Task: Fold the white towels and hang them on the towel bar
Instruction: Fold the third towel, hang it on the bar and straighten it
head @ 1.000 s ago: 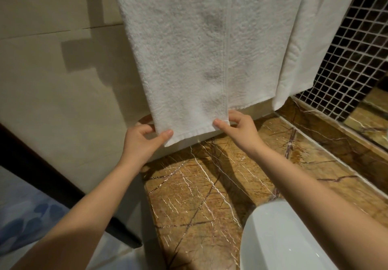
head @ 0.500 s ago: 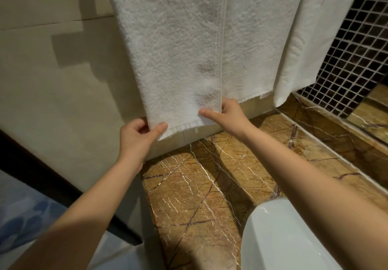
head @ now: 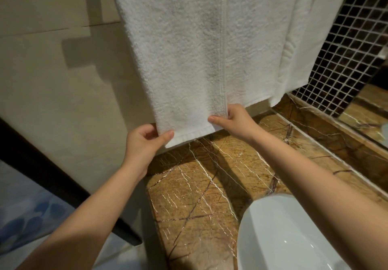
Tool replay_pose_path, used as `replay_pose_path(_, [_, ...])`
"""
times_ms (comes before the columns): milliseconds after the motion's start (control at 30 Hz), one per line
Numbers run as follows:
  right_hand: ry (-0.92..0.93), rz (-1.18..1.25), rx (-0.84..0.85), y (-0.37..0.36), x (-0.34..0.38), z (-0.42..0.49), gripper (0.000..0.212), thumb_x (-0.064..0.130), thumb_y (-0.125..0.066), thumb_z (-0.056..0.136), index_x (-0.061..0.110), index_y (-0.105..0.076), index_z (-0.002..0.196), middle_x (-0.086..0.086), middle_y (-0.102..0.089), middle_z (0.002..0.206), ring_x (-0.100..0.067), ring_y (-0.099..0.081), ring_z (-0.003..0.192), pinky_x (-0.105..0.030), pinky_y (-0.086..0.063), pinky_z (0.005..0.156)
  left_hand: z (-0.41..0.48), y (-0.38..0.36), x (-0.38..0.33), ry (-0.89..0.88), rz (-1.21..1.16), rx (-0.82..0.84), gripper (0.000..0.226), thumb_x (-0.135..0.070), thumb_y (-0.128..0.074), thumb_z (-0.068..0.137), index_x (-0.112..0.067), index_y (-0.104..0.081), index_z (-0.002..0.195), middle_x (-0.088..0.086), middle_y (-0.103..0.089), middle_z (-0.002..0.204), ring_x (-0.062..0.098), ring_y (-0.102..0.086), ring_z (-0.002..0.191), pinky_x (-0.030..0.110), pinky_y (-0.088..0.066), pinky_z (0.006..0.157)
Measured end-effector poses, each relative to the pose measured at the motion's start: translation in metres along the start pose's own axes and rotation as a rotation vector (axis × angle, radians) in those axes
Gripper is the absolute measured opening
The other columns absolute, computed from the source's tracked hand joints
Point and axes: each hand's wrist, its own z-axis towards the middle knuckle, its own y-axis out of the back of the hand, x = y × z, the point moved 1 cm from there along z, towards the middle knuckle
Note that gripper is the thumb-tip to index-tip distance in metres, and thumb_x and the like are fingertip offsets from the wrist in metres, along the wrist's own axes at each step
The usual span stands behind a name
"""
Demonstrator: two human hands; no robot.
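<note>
White terry towel [head: 189, 49] hangs down the wall above the marble bench [head: 201, 185]. My left hand [head: 144, 141] pinches its bottom left corner, thumb in front; my right hand [head: 233, 120] grips the hem beside the seam. A second towel [head: 315, 39] hangs to the right.

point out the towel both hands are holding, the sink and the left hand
towel [head: 184, 60], head view, on the front layer of terry cloth
sink [head: 279, 238], head view, on the white basin's inside
left hand [head: 144, 141], head view, on the back of the hand
</note>
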Motion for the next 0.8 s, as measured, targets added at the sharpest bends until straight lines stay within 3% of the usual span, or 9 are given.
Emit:
replay_pose_path(167, [0.039, -0.106, -0.021, -0.004, 0.003, -0.004, 0.02, 0.02, -0.064, 0.09, 0.007, -0.068, 0.104, 0.001, -0.067, 0.107, -0.009, -0.061, 0.093, -0.024, -0.049, 0.084, -0.009, -0.002, 0.001, -0.03, -0.099, -0.066, 0.02, -0.002, -0.078, 0.07, -0.012, -0.071, 0.086, -0.009, -0.074, 0.075, 0.001, -0.068, 0.069, 0.01, -0.049, 0.06])
replay_pose_path(267, [0.017, -0.038, -0.003, -0.002, 0.005, -0.005, 0.004, 0.018, -0.069, 0.085, 0.021, -0.068, 0.083, 0.01, -0.069, 0.092, -0.002, -0.064, 0.08, -0.022, -0.05, 0.074, -0.009, -0.001, 0.003, -0.03, -0.122, -0.111, 0.023, -0.003, -0.08, 0.068, -0.015, -0.068, 0.084, -0.005, -0.073, 0.081, 0.005, -0.068, 0.073, 0.01, -0.05, 0.062])
replay_pose_path(300, [0.023, -0.011, -0.011, -0.001, 0.006, -0.007, 0.008, 0.017, -0.072, 0.082, 0.024, -0.067, 0.083, 0.012, -0.069, 0.09, -0.002, -0.066, 0.08, -0.023, -0.052, 0.074, -0.008, 0.0, 0.004, -0.029, -0.132, -0.13, 0.026, -0.002, -0.08, 0.068, -0.016, -0.064, 0.083, -0.002, -0.071, 0.083, 0.006, -0.068, 0.072, 0.011, -0.05, 0.062])
replay_pose_path(400, [0.058, 0.082, -0.084, -0.001, 0.003, -0.01, 0.039, 0.013, -0.076, 0.077, 0.025, -0.058, 0.11, 0.012, -0.068, 0.102, -0.002, -0.067, 0.09, -0.022, -0.055, 0.079, -0.005, 0.005, 0.008, -0.014, -0.177, -0.14, 0.039, 0.001, -0.078, 0.069, -0.017, -0.049, 0.087, 0.009, -0.065, 0.087, 0.009, -0.066, 0.071, 0.015, -0.052, 0.062])
replay_pose_path(467, [0.033, 0.211, -0.104, 0.0, 0.0, -0.013, 0.045, 0.008, -0.074, 0.079, 0.023, -0.048, 0.112, 0.007, -0.069, 0.102, -0.005, -0.069, 0.089, -0.022, -0.056, 0.078, -0.004, 0.007, 0.01, -0.001, -0.157, -0.107, 0.042, -0.001, -0.078, 0.07, -0.014, -0.051, 0.098, 0.01, -0.067, 0.095, 0.013, -0.067, 0.079, 0.017, -0.054, 0.068])
replay_pose_path(533, [0.004, 0.316, -0.089, 0.0, -0.004, -0.015, 0.04, 0.004, -0.07, 0.082, 0.024, -0.049, 0.109, 0.002, -0.071, 0.101, -0.009, -0.07, 0.091, -0.026, -0.057, 0.08, -0.001, 0.009, 0.013, 0.004, -0.119, -0.074, 0.044, -0.003, -0.078, 0.071, -0.008, -0.057, 0.109, 0.008, -0.068, 0.102, 0.015, -0.068, 0.09, 0.019, -0.055, 0.076])
replay_pose_path(667, [0.022, 0.279, -0.12, -0.001, -0.004, -0.015, 0.024, 0.004, -0.072, 0.08, 0.014, -0.065, 0.101, 0.001, -0.073, 0.099, -0.011, -0.071, 0.09, -0.024, -0.057, 0.078, 0.001, 0.014, 0.016, 0.023, -0.072, -0.065, 0.049, -0.005, -0.079, 0.069, -0.002, -0.061, 0.115, 0.009, -0.069, 0.107, 0.019, -0.067, 0.098, 0.028, -0.054, 0.088])
replay_pose_path(800, [-0.094, 0.47, -0.235, -0.012, -0.012, -0.02, 0.02, 0.01, -0.074, 0.079, 0.016, -0.066, 0.097, 0.007, -0.074, 0.087, -0.01, -0.071, 0.084, -0.016, -0.054, 0.07, -0.004, 0.013, 0.02, 0.07, -0.076, -0.066, 0.04, -0.006, -0.079, 0.069, -0.005, -0.065, 0.107, 0.007, -0.071, 0.099, 0.017, -0.069, 0.09, 0.028, -0.056, 0.081])
